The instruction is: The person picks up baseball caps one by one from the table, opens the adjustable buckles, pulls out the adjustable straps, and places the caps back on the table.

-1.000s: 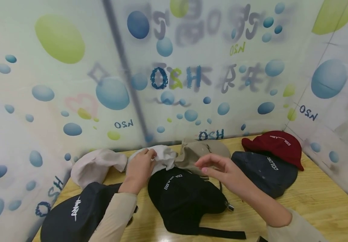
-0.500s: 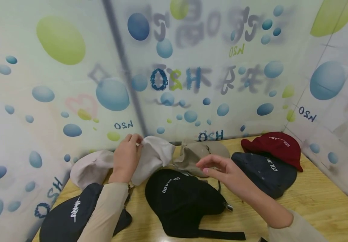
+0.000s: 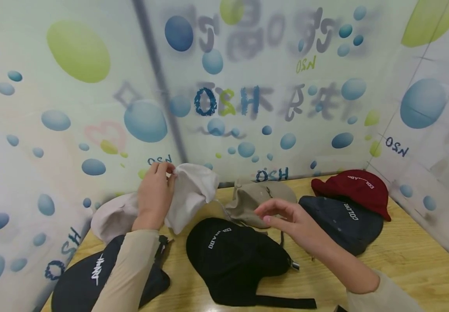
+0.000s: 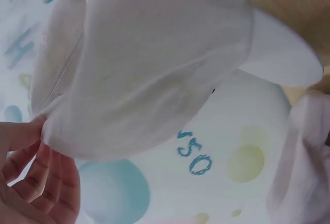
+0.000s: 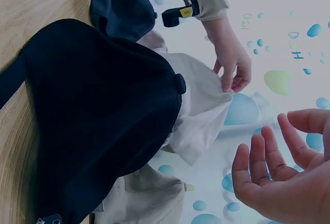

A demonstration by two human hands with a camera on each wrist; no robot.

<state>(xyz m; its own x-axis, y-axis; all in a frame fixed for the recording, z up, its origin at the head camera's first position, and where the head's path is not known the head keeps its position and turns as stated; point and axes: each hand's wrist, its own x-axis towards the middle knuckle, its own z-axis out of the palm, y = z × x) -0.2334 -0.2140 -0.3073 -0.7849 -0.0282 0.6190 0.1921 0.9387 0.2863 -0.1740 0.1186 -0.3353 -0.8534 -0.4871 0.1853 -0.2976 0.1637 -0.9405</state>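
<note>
My left hand [image 3: 155, 195] pinches the edge of a white cap [image 3: 191, 190] between thumb and fingertips and holds it up, tilted, near the back wall. In the left wrist view the cap's cloth [image 4: 160, 69] hangs from the pinch, its brim [image 4: 286, 49] sticking out at the far side. My right hand [image 3: 288, 219] hovers over the table with loosely bent fingers and nothing in them. Below and left of it lies a black cap [image 3: 236, 264] with white lettering and a loose strap. Just behind the right hand sits a beige cap [image 3: 248, 199], partly covered by it.
A dark cap [image 3: 88, 277] with white script lies at the front left, partly behind my left sleeve. Behind it rests a pale pinkish cap [image 3: 111, 216]. A red cap [image 3: 359, 190] overlaps a navy cap [image 3: 341, 221] on the right. A patterned wall [image 3: 306, 130] bounds the wooden table [image 3: 415, 255].
The white cap has been lifted off the table and drawn up and left by my left hand, away from the beige and black caps. My right hand has hardly moved.
</note>
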